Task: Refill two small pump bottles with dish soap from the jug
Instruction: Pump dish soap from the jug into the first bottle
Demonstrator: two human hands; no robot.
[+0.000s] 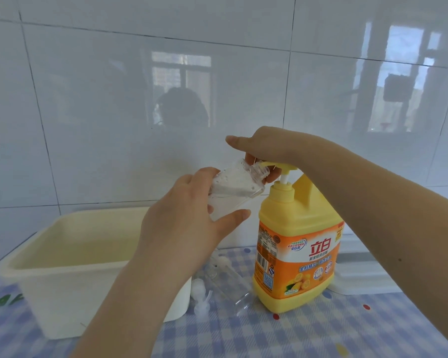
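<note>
A yellow dish soap jug (295, 241) with an orange label stands upright on the checked cloth. My right hand (267, 146) sits on top of its pump head (287, 165), fingers curled down around it and thumb stretched out to the left. My left hand (181, 228) grips a small clear bottle (233, 184) without its cap. The bottle is tilted, with its threaded neck at the pump's spout. White soap fills part of it. A second clear bottle (230, 282) lies on its side beside the jug's base, near loose white pump caps (201, 301).
A cream plastic tub (62, 267) stands at the left on the blue checked tablecloth (321, 332). A white lidded container (357, 275) sits behind my right forearm. A glossy white tiled wall rises close behind everything.
</note>
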